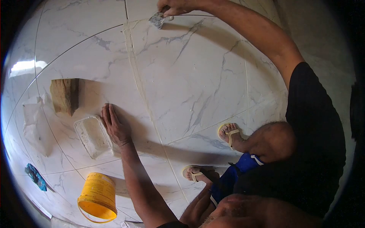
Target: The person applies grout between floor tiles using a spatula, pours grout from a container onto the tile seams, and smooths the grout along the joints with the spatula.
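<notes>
The right hand's (174, 7) fingers are closed on the scraper (156, 20), its blade just beside the pale strip's (133, 64) right-hand end; the left hand (118, 129), extended, grips nothing beside the tray (82, 133).

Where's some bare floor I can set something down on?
The widest free patch is the tile between the pale streak, the scraper in the right hand and the sandalled feet. A smaller one lies between the streak and the wooden block. It's crowded where the left hand, white tray, block and crumpled plastic cluster.
</notes>
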{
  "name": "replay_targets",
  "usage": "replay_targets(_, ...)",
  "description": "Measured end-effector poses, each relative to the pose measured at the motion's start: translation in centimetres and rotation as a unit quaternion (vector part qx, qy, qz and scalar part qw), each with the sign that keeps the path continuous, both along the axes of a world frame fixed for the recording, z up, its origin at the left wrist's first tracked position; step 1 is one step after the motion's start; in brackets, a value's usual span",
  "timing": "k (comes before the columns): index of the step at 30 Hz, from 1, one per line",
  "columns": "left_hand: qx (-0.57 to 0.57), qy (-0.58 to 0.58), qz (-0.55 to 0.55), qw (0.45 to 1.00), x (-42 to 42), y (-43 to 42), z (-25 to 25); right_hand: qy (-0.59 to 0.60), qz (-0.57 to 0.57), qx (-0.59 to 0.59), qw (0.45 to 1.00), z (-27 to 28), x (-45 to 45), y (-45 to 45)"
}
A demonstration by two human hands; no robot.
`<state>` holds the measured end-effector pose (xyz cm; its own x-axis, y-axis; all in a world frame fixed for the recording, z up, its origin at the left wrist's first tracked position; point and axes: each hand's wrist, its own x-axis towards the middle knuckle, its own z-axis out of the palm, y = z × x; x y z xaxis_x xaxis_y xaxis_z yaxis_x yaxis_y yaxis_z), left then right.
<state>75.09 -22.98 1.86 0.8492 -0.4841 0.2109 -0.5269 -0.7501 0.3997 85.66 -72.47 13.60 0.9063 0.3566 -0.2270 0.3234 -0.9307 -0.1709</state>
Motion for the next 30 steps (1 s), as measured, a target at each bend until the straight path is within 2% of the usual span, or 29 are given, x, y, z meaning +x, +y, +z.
replay_targets(4, 0.002, 0.0, -0.001, 1.0, 0.0, -0.3, 0.3, 0.032, -0.082, 0.005, 0.996, 0.6, -2.4, -2.9)
replay_targets(9, 0.006, -0.002, 0.002, 1.0, -0.1, -0.3, 0.3, 0.028, -0.114, 0.02, 0.993, 1.0, -4.4, -5.2)
replay_targets(13, 0.024, -0.006, 0.001, 1.0, 0.0, -0.3, 0.6, -0.002, -0.115, 0.007, 0.993, 1.4, -5.1, -5.6)
replay_targets(16, 0.016, -0.011, 0.002, 1.0, 0.0, -0.2, 0.5, -0.007, -0.141, 0.06, 0.988, 1.4, -4.8, -5.1)
replay_targets(20, 0.008, -0.014, 0.009, 1.0, -0.2, -0.5, 0.5, 0.011, -0.152, 0.019, 0.988, 1.7, -4.5, -4.0)
replay_targets(24, 0.011, -0.007, 0.008, 1.0, -0.1, -0.4, 0.4, 0.021, -0.165, 0.01, 0.986, 0.4, -5.1, -5.8)
replay_targets(30, 0.004, -0.017, 0.0, 1.0, 0.1, -0.4, 0.6, 0.021, -0.169, -0.007, 0.985, 1.3, -7.7, -8.8)
